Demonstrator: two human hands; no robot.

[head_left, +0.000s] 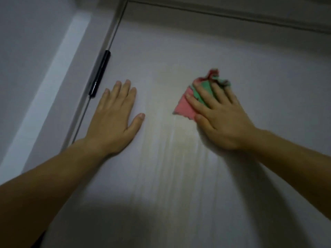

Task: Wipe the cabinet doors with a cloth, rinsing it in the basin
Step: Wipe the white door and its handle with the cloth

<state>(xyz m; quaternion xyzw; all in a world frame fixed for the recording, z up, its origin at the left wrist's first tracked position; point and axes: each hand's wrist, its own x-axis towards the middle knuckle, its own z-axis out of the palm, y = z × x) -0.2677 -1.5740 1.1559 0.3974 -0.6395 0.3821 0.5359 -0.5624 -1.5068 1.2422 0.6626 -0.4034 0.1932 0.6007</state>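
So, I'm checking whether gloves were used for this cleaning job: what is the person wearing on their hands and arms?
Nothing that shows. The left hand and right hand are bare: no gloves, rings or watch in view. The left forearm and right forearm are bare too, with no sleeve showing up to the picture's edge.

Dim, soft, slightly blurred view; dark shadow across the bottom edge.
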